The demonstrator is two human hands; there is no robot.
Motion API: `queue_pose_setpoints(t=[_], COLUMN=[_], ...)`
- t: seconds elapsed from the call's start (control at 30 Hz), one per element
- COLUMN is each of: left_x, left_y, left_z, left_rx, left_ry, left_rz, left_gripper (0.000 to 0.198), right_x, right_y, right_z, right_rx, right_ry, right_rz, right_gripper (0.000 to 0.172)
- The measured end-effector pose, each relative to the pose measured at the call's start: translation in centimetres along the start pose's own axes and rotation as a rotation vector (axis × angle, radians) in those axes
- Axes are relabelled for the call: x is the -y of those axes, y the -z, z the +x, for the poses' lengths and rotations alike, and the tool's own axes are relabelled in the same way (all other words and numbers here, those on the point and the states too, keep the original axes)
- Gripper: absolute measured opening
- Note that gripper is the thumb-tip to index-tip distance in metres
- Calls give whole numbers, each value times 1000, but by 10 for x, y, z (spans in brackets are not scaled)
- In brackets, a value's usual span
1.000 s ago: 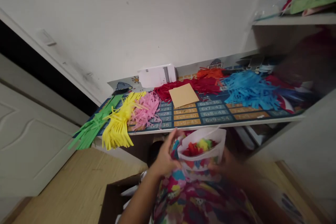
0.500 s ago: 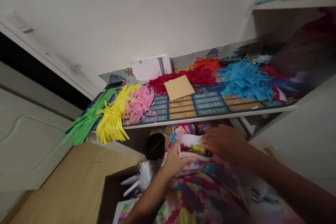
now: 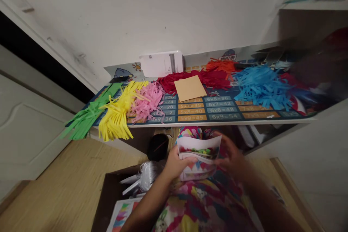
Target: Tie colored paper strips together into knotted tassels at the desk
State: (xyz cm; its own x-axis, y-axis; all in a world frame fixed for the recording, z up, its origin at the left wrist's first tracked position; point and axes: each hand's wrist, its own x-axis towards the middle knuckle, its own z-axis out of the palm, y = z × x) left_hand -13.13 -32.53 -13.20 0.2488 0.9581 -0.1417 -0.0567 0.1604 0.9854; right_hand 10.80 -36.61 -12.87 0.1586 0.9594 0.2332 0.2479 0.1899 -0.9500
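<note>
Over my lap I hold a white paper packet [image 3: 199, 174] with its mouth gaping. Red, green and yellow bits [image 3: 202, 151] show inside it, too small to name. Coloured shapes are printed on its front. My left hand [image 3: 177, 162] grips the left side, thumb across the front. At the right side, my right hand [image 3: 230, 156] has its fingers near the top corner and its thumb by the front edge; it is partly blurred. On the desk beyond lie two tan paper squares [image 3: 190, 88], apart from both hands.
The desk [image 3: 174, 122] carries green [image 3: 94, 116], yellow [image 3: 116, 116], pink [image 3: 148, 103], red [image 3: 174, 82], orange [image 3: 220, 66] and blue [image 3: 262, 85] fringed paper strips. A white package [image 3: 161, 64] leans against the wall. Below left, a box [image 3: 104, 192] holds a silvery bundle [image 3: 149, 175].
My right hand has moved from over the packet's mouth to its right side. The packet is now tilted up, showing its printed front. The view has shifted slightly.
</note>
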Motion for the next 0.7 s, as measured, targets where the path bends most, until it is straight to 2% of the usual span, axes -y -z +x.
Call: queue_pose_setpoints(t=[0.03, 0.1, 0.17, 0.27, 0.33, 0.5, 0.57, 0.7], left_x=[2, 6, 11, 16, 20, 31, 36, 45], left_y=[-2, -6, -10, -14, -15, -10, -8, -8], left_z=[3, 10, 16, 22, 24, 29, 30, 29], left_rx=[-37, -94, -116, -143, -177, -251, -255, -280], left_ry=[-19, -40, -37, -36, -25, -18, -49, -199], left_rz=[-13, -42, -71, -62, -39, 34, 78, 99], left_gripper=[51, 47, 45, 44, 45, 44, 41, 42], right_x=[-8, -19, -25, -32, -36, -33, -33, -46], right_y=[-10, -27, -37, -43, -45, -45, -46, -51], right_z=[-5, -12, -15, -14, -13, -8, -6, -5], right_rx=[14, -3, -69, -123, -142, -177, -225, -401], right_ry=[-76, -186, -222, -170, -173, -205, -163, -23], right_rz=[86, 198, 246, 307, 252, -38, -50, 28], right_gripper=[69, 54, 42, 52, 56, 36, 32, 36])
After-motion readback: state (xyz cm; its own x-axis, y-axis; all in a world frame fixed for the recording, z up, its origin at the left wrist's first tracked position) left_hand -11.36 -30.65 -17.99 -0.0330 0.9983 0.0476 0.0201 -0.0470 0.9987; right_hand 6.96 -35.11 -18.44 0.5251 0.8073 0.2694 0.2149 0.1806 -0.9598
